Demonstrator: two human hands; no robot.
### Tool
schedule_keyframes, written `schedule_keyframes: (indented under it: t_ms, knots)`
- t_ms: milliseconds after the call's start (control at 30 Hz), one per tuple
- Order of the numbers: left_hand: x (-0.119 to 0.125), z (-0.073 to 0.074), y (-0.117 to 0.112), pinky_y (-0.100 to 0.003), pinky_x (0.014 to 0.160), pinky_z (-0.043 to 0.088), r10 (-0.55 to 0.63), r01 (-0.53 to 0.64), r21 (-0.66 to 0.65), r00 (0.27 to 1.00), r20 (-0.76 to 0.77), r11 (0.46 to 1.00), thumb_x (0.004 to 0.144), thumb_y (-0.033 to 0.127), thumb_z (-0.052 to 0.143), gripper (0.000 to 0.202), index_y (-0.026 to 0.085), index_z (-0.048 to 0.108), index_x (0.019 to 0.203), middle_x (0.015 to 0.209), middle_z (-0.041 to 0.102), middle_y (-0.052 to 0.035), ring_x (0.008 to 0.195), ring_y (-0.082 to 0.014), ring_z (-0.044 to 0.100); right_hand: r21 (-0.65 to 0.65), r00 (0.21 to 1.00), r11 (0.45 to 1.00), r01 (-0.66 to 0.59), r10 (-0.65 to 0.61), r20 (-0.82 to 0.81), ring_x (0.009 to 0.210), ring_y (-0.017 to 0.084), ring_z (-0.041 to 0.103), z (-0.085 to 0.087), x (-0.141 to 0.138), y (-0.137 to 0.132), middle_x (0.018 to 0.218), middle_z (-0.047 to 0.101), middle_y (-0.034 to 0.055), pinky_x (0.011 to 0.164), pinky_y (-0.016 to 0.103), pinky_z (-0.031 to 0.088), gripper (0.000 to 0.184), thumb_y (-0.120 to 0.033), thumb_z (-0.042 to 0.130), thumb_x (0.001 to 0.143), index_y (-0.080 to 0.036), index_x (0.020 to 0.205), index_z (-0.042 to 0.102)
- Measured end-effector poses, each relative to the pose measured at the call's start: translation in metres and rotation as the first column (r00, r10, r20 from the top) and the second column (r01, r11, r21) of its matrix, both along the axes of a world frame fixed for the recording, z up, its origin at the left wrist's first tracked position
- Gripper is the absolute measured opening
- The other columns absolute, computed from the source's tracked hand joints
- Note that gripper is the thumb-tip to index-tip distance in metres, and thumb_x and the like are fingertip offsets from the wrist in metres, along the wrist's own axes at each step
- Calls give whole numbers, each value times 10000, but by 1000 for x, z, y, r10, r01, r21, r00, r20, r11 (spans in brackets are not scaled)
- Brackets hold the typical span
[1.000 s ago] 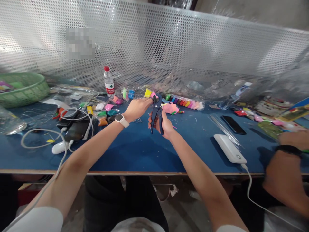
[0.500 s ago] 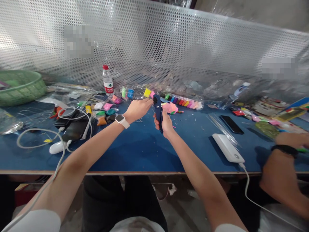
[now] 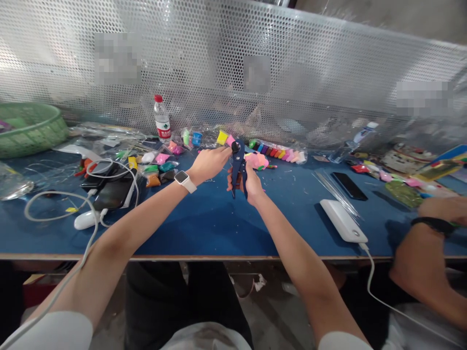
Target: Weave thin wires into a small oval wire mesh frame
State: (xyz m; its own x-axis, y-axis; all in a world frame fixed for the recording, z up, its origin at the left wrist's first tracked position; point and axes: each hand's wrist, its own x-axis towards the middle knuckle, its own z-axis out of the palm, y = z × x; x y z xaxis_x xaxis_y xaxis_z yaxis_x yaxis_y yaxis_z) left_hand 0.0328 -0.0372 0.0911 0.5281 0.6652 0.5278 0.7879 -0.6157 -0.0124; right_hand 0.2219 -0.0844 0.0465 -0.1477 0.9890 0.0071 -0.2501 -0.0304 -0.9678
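My right hand (image 3: 253, 185) is wrapped around a pair of dark blue pliers (image 3: 239, 156), head pointing away from me. The two handles are spread apart, with my fingers around the left one. Beside the pliers' head, my left hand (image 3: 209, 164) has its fingers pressed together, and whatever they may hold is hidden. A white-strapped watch (image 3: 181, 178) is on my left wrist. Just behind my right hand lies a pink clay piece (image 3: 258, 160) with green bits, partly covered by the pliers and hand.
Bagged coloured clay (image 3: 280, 151) lines the back, near a red-capped water bottle (image 3: 162, 119). On the left are a green basket (image 3: 32, 138), cables and dark devices. A white power bank (image 3: 343, 221), thin wires and a phone (image 3: 349, 186) lie right, near another person's arm (image 3: 419, 253).
The handles of the pliers have spread apart as my right-hand fingers loosened. My left hand stays beside the pliers' head.
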Motion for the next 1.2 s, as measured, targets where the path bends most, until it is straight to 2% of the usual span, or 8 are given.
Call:
schedule_keyframes:
  t_ms: [400, 500, 767, 900, 967, 1033, 1100, 1200]
  knots:
    - [-1, 6, -1, -353, 743, 537, -40, 40, -79, 999, 2, 996, 1203, 159, 396, 386, 176, 741, 1375, 1244, 844, -135, 1042, -269, 829, 78, 987, 990, 118, -125, 103, 356, 95, 337, -5, -1, 2, 509, 469, -56, 362, 264, 260, 845, -1054, 459, 974, -240, 848, 645]
    - [-1, 6, -2, -360, 752, 540, 0, -2, -97, 1000, -21, 995, 1197, 153, 396, 392, 164, 737, 1389, 1215, 841, -154, 1041, -283, 832, 45, 988, 994, 96, -101, 121, 414, 130, 493, -1, 1, 2, 587, 594, -3, 411, 277, 390, 836, -1026, 456, 1002, -227, 916, 685]
    - [-13, 2, 11, -371, 765, 527, 117, -105, -110, 987, 114, 988, 1208, 178, 411, 344, 152, 734, 1322, 1217, 833, -178, 1010, -296, 819, -175, 931, 918, -357, 366, 18, 792, 282, 799, 13, 27, 7, 906, 818, 115, 796, 445, 698, 856, -987, 359, 1042, -224, 1125, 739]
    - [-20, 4, 26, -327, 818, 545, 68, 66, -239, 855, 514, 969, 1180, 165, 517, 172, 188, 652, 1283, 1004, 837, -75, 843, -194, 787, -20, 922, 981, -195, 190, 336, 886, 326, 822, 10, 43, 14, 1027, 832, 162, 889, 503, 690, 916, -997, 281, 1037, -209, 1169, 728]
    - [-22, 5, 32, -297, 771, 547, 71, 247, -328, 691, 719, 912, 1160, 138, 548, 112, 209, 592, 1233, 960, 825, -53, 767, -157, 772, 213, 754, 975, -56, -98, 650, 985, 367, 824, 8, 54, 18, 1102, 835, 190, 947, 525, 666, 829, -921, 372, 1077, -193, 1240, 733]
    - [-22, 6, 35, -275, 723, 543, 111, 419, -391, 553, 826, 820, 1170, 150, 543, 91, 224, 543, 1118, 1004, 829, -78, 791, -150, 790, 391, 421, 917, -73, -327, 846, 1140, 427, 809, 6, 67, 21, 1227, 838, 219, 1031, 566, 631, 693, -800, 550, 1093, -182, 1341, 742]
    - [-21, 6, 36, -255, 710, 544, 158, 531, -422, 471, 868, 735, 1179, 154, 539, 174, 225, 515, 1022, 1064, 823, -96, 869, -148, 800, 410, 138, 899, -152, -392, 910, 1312, 479, 761, 6, 79, 23, 1370, 819, 241, 1128, 614, 587, 623, -687, 694, 1076, -176, 1429, 741]
    - [-20, 8, 36, -227, 704, 537, 222, 576, -431, 398, 890, 695, 1138, 94, 604, 230, 200, 559, 939, 988, 737, -46, 859, -115, 723, 318, -75, 930, -185, -336, 939, 1451, 496, 692, 7, 94, 25, 1496, 774, 259, 1224, 655, 523, 638, -634, 765, 1056, -149, 1470, 732]
